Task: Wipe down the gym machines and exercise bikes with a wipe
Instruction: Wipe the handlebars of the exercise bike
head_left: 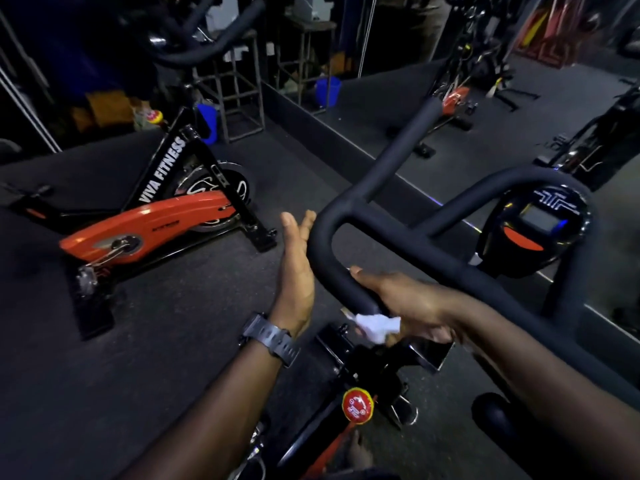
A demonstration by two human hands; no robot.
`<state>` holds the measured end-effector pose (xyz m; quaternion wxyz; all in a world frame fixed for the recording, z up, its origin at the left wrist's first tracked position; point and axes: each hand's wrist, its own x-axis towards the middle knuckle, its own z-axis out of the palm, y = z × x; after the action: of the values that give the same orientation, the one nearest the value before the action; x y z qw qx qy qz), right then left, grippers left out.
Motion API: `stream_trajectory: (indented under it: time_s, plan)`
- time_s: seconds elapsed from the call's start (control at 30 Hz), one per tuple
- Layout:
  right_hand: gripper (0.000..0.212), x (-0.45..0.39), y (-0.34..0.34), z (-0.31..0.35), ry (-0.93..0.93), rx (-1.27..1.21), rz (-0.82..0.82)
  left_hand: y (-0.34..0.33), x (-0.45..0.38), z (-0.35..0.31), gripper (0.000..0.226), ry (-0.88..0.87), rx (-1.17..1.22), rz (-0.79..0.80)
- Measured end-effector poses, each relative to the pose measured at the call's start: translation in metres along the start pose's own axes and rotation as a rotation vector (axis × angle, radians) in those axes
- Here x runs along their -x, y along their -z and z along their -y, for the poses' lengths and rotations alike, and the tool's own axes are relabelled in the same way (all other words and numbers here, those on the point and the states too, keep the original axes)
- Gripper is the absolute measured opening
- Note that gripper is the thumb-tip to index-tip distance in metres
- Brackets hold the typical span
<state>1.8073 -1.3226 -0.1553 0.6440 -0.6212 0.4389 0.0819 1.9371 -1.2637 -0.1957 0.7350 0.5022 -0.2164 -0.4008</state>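
My right hand is wrapped over the near bend of the black handlebar w/ the white wipe bunched under the palm, fingers curled round bar and wipe together. Left hand is flat and wide, holding nothing, fingers straight, just beside the bar's left curve; can't tell if the fingertips touch it.

Wipe is small, soft, crumpled, prob damp and near weightless, so it'll fold and slip out if I only pinch a corner. Best to keep it balled in the palm and let the whole hand squeeze it round the tube. The bar looks foam-padded, matte, a bit grippy, so the wipe may drag and tear if I pull too fast. Bar itself is stiff and fixed to the bike, no need to steady it much; the free left hand can brace the curve if the stem wobbles.

Console sits past the bar to the right: screen and glossy plastic, go light there, no hard scrubbing. Red knob sits below my arms on the frame. A second orange bike stands on the floor to the left, well apart, not done yet I'd guess.
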Motion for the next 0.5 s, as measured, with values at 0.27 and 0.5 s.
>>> stream_trajectory:
  time_s: [0.27,0.5]
  plan:
    - [0.056,0.046,-0.026,-0.030,0.462,1.003,-0.333,0.002,-0.006,0.009,0.102,-0.023,-0.054,-0.036]
    - [0.060,0.034,-0.021,-0.017,0.528,1.226,-0.226,0.000,-0.025,0.004,0.107,-0.004,-0.109,-0.018]
